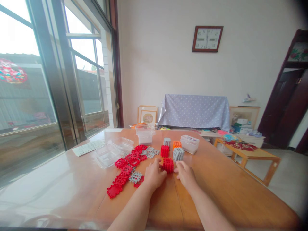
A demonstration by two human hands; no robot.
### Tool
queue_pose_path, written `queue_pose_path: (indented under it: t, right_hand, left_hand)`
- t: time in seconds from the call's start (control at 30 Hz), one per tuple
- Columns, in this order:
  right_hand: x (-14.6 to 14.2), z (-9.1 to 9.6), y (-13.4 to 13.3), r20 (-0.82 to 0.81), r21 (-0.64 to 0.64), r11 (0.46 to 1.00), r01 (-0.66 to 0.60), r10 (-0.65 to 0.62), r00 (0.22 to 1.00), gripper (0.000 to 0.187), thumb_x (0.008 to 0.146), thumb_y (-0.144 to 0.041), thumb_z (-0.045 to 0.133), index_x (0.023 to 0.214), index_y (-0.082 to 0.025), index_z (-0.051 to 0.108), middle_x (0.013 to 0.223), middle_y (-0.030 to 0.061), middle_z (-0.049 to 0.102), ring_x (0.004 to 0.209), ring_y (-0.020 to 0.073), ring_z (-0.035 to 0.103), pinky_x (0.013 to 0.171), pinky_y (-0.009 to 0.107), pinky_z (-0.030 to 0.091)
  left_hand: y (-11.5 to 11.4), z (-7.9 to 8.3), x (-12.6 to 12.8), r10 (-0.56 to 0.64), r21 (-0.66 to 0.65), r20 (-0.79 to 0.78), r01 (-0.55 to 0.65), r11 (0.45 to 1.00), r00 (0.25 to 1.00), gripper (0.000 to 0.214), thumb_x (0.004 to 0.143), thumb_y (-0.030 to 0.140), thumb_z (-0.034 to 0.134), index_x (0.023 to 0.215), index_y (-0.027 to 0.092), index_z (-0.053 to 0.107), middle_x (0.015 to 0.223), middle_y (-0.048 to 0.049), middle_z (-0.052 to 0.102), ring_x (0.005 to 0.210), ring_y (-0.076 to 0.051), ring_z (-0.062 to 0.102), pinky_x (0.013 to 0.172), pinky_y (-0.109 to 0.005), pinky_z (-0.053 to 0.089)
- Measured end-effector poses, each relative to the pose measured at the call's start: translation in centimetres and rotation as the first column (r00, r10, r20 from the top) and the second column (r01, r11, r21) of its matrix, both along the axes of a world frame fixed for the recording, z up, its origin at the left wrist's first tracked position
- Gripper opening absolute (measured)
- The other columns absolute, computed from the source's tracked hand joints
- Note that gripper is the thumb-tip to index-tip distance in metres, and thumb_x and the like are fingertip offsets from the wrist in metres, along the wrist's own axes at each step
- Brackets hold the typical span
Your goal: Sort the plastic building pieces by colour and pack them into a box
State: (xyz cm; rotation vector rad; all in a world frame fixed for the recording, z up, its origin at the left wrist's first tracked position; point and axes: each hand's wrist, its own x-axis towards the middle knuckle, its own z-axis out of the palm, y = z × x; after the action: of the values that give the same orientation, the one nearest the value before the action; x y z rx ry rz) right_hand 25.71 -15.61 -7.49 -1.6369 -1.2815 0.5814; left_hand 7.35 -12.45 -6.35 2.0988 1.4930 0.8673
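Between my two hands stands a stack of red interlocking plastic tiles (168, 165) on the wooden table. My left hand (155, 173) has its fingers curled against the stack's left side, with the fingertips partly hidden. On the right side, my right hand (185, 175) is close to the stack, its fingers loosely bent and slightly apart, with nothing visible in them. Just beyond are another red stack (165, 151), a grey stack (178, 154), a smaller grey stack (166, 141) and an orange stack (177, 144). Left of my hands, loose red tiles (125, 170) and grey tiles (135, 176) lie spread out.
On the wooden table (96, 195), an open clear plastic box (107, 155) and a paper sheet (88, 147) lie left. A clear container (145, 136) stands at the back, a lidded box (190, 143) at right. A low side table (250, 153) stands beyond.
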Motion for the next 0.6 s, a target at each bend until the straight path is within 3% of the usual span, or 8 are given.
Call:
queue_pose_path:
  t: [0.13, 0.27, 0.6]
  right_hand:
    - [0.01, 0.11, -0.12, 0.01, -0.001, 1.0, -0.009, 0.009, 1.0, 0.043, 0.094, -0.052, 0.036, 0.111, -0.023, 0.064, 0.08, 0.0012, 0.075, 0.051, 0.0148, 0.064, 0.056, 0.028, 0.045]
    - [-0.12, 0.09, -0.21, -0.007, -0.002, 1.0, -0.029, 0.029, 1.0, 0.044, 0.094, -0.052, 0.036, 0.113, -0.023, 0.063, 0.082, 0.0025, 0.075, 0.053, 0.0155, 0.064, 0.057, 0.028, 0.047]
    - [-0.32, -0.03, -0.18, -0.07, 0.039, 0.998, -0.059, 0.061, 0.996, 0.042, 0.09, -0.053, 0.043, 0.105, -0.022, 0.066, 0.08, 0.0034, 0.074, 0.054, 0.0166, 0.065, 0.058, 0.029, 0.05]
  left_hand:
    - [-0.29, 0.04, 0.23, 0.011, 0.056, -0.114, -0.004, 0.998, 0.993, 0.056, 0.073, 0.03, 0.065, 0.126, 0.025, 0.05, 0.107, -0.0044, 0.072, 0.11, -0.029, 0.059, 0.088, -0.036, 0.042]
    - [-0.14, -0.22, 0.34, 0.026, 0.071, -0.156, -0.015, 0.997, 0.987, 0.052, 0.074, 0.025, 0.061, 0.124, 0.025, 0.05, 0.107, -0.0058, 0.072, 0.109, -0.03, 0.059, 0.086, -0.036, 0.041]
    - [0.35, -0.92, 0.15, -0.016, 0.074, -0.044, 0.019, 0.997, 0.999, 0.049, 0.072, 0.014, 0.058, 0.12, 0.025, 0.052, 0.103, -0.0058, 0.072, 0.104, -0.028, 0.061, 0.085, -0.036, 0.043]
